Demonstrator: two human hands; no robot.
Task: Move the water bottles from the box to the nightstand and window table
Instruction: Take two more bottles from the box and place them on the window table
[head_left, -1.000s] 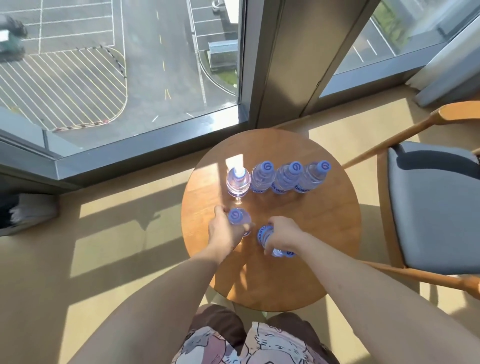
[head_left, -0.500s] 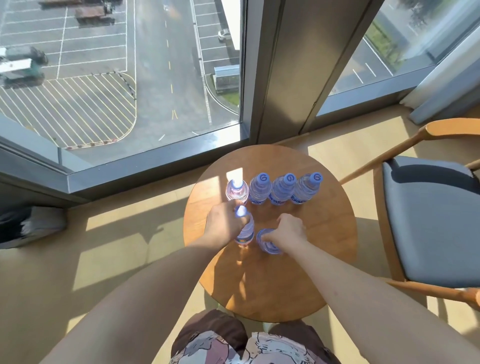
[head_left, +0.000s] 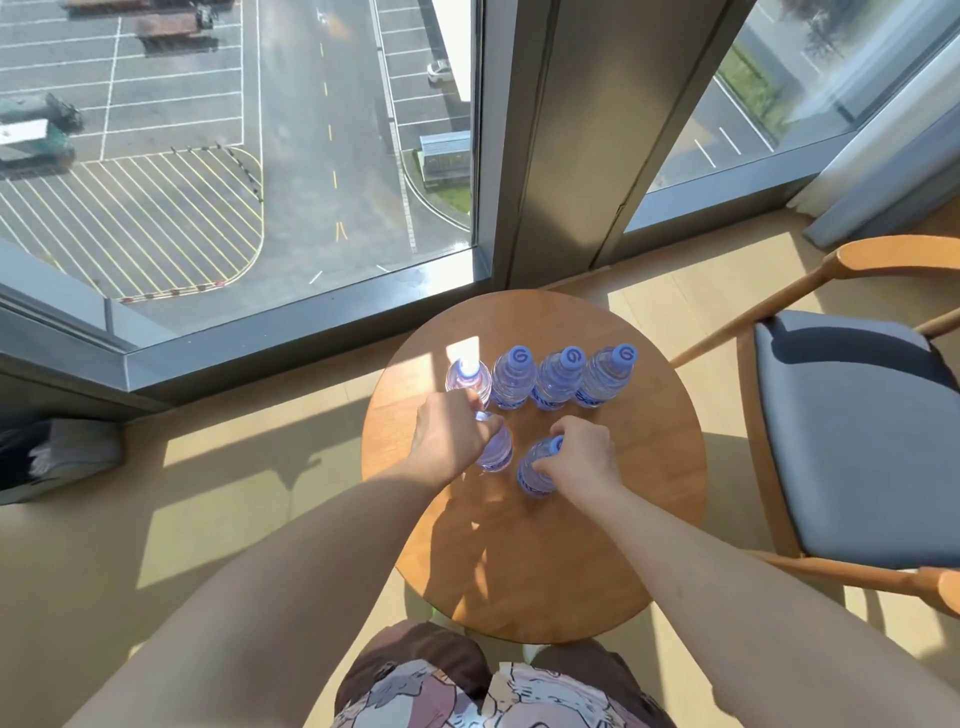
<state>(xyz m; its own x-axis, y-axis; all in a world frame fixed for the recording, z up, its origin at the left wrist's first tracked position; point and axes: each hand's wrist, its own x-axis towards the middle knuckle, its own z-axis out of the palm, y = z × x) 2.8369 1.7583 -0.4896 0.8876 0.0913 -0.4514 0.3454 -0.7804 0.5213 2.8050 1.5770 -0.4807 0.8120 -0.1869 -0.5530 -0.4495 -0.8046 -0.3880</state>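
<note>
A round wooden window table (head_left: 571, 561) stands by the glass. Along its far side several clear water bottles with blue caps (head_left: 558, 376) stand upright in a row. In front of that row my left hand (head_left: 449, 439) grips the top of one bottle (head_left: 496, 452), which stands on the table. Beside it my right hand (head_left: 582, 460) grips the neck of a second bottle (head_left: 535, 473), also upright on the table. The box and the nightstand are out of sight.
A wooden chair with a grey seat (head_left: 852, 436) stands close to the table's right. Floor-to-ceiling windows and a dark frame pillar (head_left: 566, 140) rise just behind the table. A dark bundle (head_left: 47, 457) lies on the floor at the far left.
Both hands with their bottles moved slightly towards the back row and the bottles now stand on the table. The camera tilted, so the table sits lower in view.
</note>
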